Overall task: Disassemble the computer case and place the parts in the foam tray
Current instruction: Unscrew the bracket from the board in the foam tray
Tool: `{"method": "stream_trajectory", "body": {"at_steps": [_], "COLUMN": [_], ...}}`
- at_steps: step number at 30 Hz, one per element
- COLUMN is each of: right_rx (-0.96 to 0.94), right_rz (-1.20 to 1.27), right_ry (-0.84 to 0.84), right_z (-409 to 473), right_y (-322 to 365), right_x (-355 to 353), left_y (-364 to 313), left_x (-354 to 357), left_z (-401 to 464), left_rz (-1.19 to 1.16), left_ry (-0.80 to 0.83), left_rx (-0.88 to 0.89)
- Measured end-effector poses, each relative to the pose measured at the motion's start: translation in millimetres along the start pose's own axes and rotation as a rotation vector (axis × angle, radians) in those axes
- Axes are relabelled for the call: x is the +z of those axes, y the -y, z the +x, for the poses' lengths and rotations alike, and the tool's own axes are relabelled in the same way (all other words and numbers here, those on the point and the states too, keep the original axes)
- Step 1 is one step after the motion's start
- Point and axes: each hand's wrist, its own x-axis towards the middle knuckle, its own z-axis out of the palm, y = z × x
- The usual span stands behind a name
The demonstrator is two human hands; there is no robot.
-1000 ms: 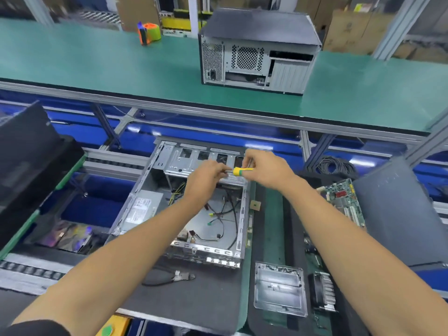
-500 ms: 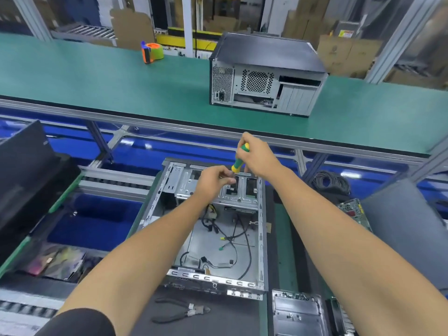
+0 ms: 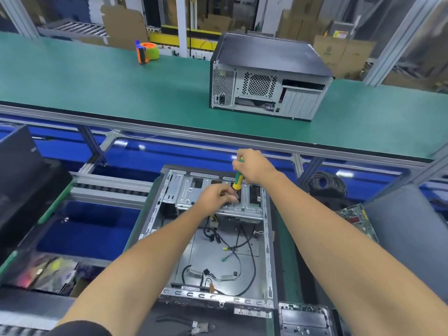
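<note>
The right hand [image 3: 253, 167] is curled around the top of a green-and-yellow-handled screwdriver [image 3: 238, 178], holding it nearly upright over the far end of the case. The left hand [image 3: 216, 196] sits just below and to the left, its fingers pinched together at the screwdriver's lower end; the tip and whatever it meets are hidden behind those fingers, so it is not clear whether the left hand pinches the shaft or a screw. Both hands work over the perforated silver metal drive cage [image 3: 194, 190] at the far end of the open grey steel computer case [image 3: 266, 251], which lies flat on the near work surface with its side off. Inside it, loose black cables with yellow and green connectors [image 3: 230, 251] trail across the bare floor.

At the near edge, a pair of black-handled pliers [image 3: 191, 324] lies partly cut off by the frame, and to the right a dark rectangular panel [image 3: 304, 320] is also cut off. To the right, a green circuit board [image 3: 356, 218] shows only in part behind a grey foam sheet [image 3: 407, 238], with a coil of black cable [image 3: 326, 184] beyond. On the far green conveyor belt [image 3: 97, 88] stand a closed black computer tower [image 3: 269, 76] and an orange and green tape dispenser [image 3: 146, 52]. At the left, a black shape [image 3: 21, 180] is blurred.
</note>
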Motion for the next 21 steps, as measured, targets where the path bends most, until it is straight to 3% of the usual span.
{"method": "stream_trajectory", "body": {"at_steps": [17,21], "right_rx": [0.012,0.011], "right_rz": [-0.145,-0.317], "right_ry": [0.016,-0.011], "right_z": [8,6], "right_y": [13,18], "right_x": [4,3], "left_y": [11,11], "left_x": [-3,-3], "left_z": [1,-1], "left_rz": [-0.159,-0.177], "left_ry": [0.056,0.052], "left_rx": [0.039,0.037]}}
